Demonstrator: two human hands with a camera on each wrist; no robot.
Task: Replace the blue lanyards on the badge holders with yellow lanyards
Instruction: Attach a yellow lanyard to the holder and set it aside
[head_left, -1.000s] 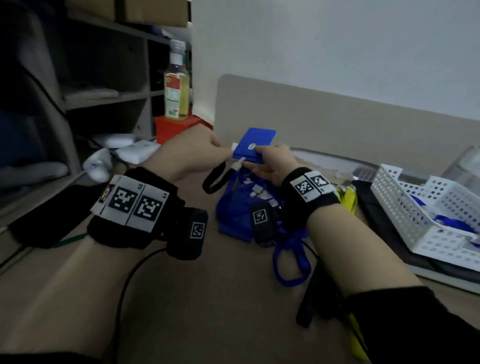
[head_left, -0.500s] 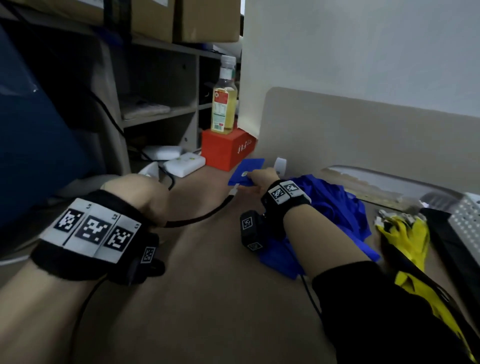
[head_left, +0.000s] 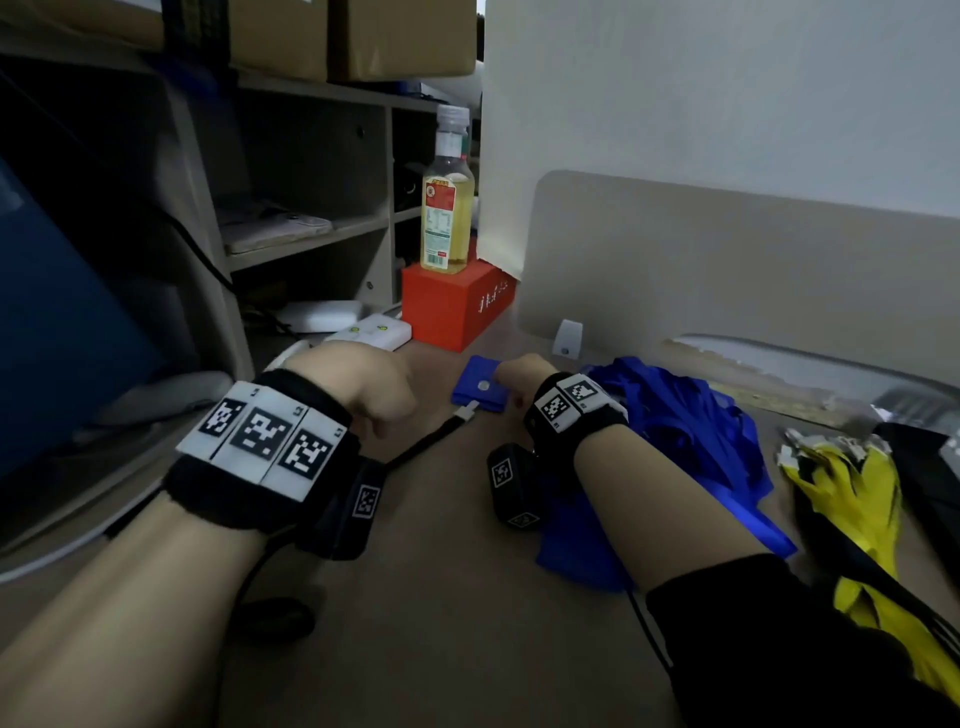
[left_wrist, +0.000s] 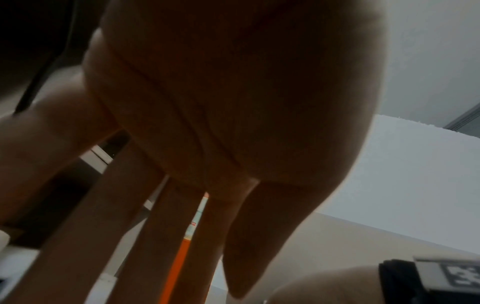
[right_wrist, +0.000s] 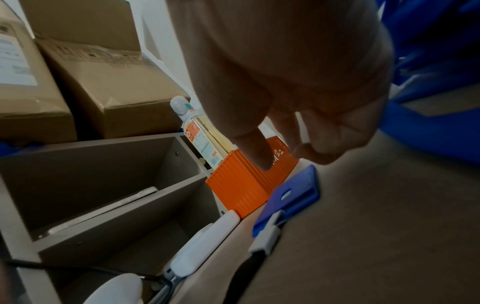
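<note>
The matt beige table (head_left: 441, 597) looked smooth. The flat blue plastic badge holder (head_left: 480, 384) had a dull finish. The ribbed orange plastic box (right_wrist: 244, 185) was grooved, the clear plastic bottle (head_left: 447, 208) glossy, the brown cardboard boxes (right_wrist: 103, 82) matt, the blue cloth lanyards (head_left: 675, 431) soft.

Dim room; white wall (head_left: 727, 93), beige desk (head_left: 441, 597), shelf unit (head_left: 311, 244) left.

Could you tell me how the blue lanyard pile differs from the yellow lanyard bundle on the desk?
The blue lanyard pile is a broad, loose heap lying partly under the right forearm, next to the badge holder. The yellow lanyard bundle is narrower, gathered into one long bunch, and lies further right with nothing over it. The blue pile looks larger than the yellow bundle. Both lie on the desk, and neither hand holds them.
</note>
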